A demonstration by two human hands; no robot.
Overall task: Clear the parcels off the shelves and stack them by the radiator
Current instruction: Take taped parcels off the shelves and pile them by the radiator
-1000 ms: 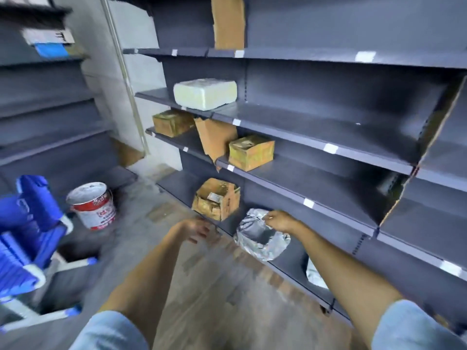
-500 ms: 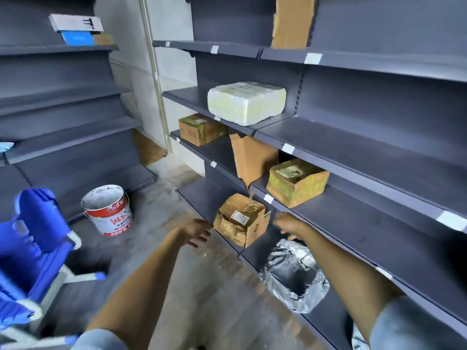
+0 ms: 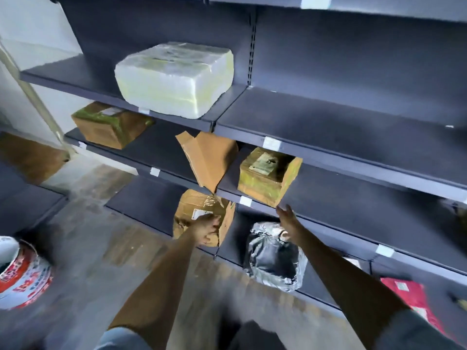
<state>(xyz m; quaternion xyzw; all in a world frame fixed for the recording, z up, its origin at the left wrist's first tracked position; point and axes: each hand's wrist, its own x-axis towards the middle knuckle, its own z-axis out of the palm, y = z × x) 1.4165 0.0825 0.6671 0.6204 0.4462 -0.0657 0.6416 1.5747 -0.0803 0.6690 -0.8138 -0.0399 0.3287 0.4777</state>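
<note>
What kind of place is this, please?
Probably a storeroom or an emptied shop: long dark metal shelves with price-label holders, a few taped cardboard parcels, and a paint bucket on the worn floor.

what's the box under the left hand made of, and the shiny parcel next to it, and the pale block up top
Box: brown corrugated cardboard, matte, creased, glossy clear tape on top. Shiny parcel: silver wrap, probably metallised plastic film or foil, crinkled and mirror-like. Pale block: looks like white foam or a box in cloudy plastic wrap with yellowish tape; can't tell which.

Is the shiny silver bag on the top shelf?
No, the silver bag lies on the lowest shelf, under the right hand; a white parcel sits higher.
</note>
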